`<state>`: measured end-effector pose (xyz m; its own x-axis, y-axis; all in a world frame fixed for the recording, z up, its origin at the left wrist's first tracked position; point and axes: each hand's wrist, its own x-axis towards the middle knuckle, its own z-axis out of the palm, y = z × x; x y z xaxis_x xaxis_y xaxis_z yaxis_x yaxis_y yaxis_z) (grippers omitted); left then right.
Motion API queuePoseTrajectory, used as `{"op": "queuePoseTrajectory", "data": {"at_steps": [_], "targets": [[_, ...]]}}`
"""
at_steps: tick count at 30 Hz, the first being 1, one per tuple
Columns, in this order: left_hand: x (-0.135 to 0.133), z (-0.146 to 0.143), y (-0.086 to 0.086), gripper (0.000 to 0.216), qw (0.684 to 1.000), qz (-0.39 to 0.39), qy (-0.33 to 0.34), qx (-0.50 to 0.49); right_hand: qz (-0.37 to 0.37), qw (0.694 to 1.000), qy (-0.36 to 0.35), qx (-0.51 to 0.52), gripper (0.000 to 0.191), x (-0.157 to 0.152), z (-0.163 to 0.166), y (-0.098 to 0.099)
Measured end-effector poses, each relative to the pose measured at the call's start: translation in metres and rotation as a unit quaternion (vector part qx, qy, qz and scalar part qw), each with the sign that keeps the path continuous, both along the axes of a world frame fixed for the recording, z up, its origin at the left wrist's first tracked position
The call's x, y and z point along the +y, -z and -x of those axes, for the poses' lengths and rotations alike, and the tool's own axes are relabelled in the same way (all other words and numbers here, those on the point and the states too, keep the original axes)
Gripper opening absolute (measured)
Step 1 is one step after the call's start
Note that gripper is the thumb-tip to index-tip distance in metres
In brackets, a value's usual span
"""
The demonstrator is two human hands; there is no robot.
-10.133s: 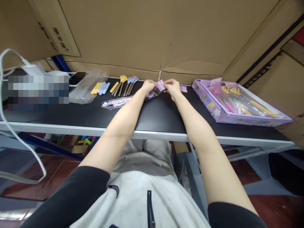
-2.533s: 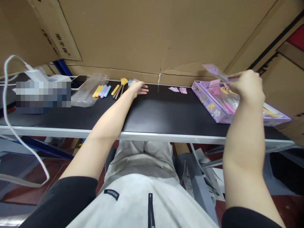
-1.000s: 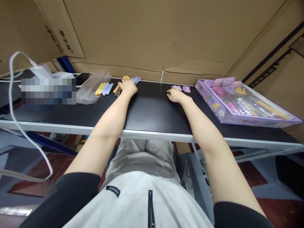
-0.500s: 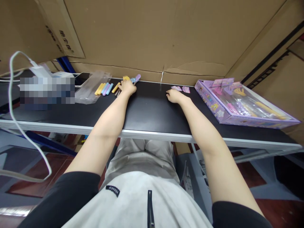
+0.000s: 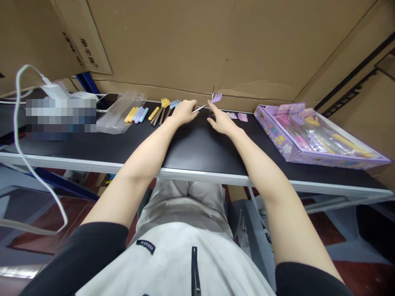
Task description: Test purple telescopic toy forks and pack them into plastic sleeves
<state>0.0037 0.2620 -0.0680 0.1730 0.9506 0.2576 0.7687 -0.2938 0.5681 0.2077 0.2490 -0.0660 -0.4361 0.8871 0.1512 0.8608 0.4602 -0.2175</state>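
Note:
In my left hand [image 5: 187, 112], closed, is a back scratcher head piece: a thin metal rod runs out toward a purple claw [image 5: 217, 98]. My right hand [image 5: 221, 121] is open beside it, thumb and index finger apart. Its index fingertip is right at the rod near the purple claw; whether it touches, I cannot tell. Left of my left hand lie yellow claws [image 5: 166, 102] and blue claws [image 5: 174, 104] on dark rods. A single yellow handle [image 5: 153, 114] lies next to them, and further left is a row of yellow, purple and blue handles [image 5: 135, 115].
A purple display box [image 5: 321, 159] with packaged back scratchers stands at the right. Small pink cards [image 5: 242, 117] lie behind my right hand. Left are a clear plastic bag [image 5: 115, 119] and a white cable [image 5: 18, 123]. Cardboard [image 5: 197, 45] walls the table's back [image 5: 203, 148].
My left hand has lifted the purple claw piece from the pile and moved right with it. My right hand has come up and slightly left, its fingers spreading toward the rod.

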Motion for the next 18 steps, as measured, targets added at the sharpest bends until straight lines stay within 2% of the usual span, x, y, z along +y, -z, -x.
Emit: {"op": "queuePoseTrajectory", "data": {"at_steps": [2,5,8,10,11,13,14,15,16,18], "targets": [[-0.004,-0.009,-0.005,0.009,0.999,-0.011,0.040,-0.021,-0.010,1.000,-0.005,-0.002,0.075,-0.004,0.003,-0.004],[-0.011,-0.022,-0.016,0.006,0.996,-0.007,0.075,-0.045,-0.025,0.999,0.029,-0.018,0.061,-0.008,0.005,-0.011],[-0.017,-0.025,-0.033,0.018,0.988,0.079,0.126,-0.047,-0.047,0.995,0.068,-0.050,0.052,-0.010,0.004,-0.017],[-0.018,-0.015,-0.044,0.025,0.978,0.136,0.154,-0.033,-0.060,0.994,0.073,-0.062,0.050,-0.009,0.002,-0.019],[-0.017,-0.005,-0.049,0.026,0.979,0.141,0.146,-0.020,-0.065,0.993,0.074,-0.063,0.050,-0.009,0.001,-0.019],[-0.013,0.023,-0.053,0.021,0.993,0.096,0.063,0.018,-0.071,0.992,0.079,-0.062,0.051,-0.009,0.000,-0.020],[-0.010,0.040,-0.052,0.014,0.997,0.067,-0.013,0.043,-0.072,0.992,0.081,-0.061,0.051,-0.009,0.000,-0.020],[-0.006,0.058,-0.050,0.012,0.991,0.056,-0.101,0.074,-0.071,0.992,0.084,-0.061,0.051,-0.009,0.000,-0.020],[-0.003,0.076,-0.046,0.018,0.976,0.057,-0.187,0.099,-0.069,0.992,0.087,-0.063,0.051,-0.009,0.001,-0.020],[0.002,0.109,-0.036,0.034,0.948,0.065,-0.298,0.091,-0.065,0.992,0.090,-0.067,0.050,-0.010,0.001,-0.021]]}}
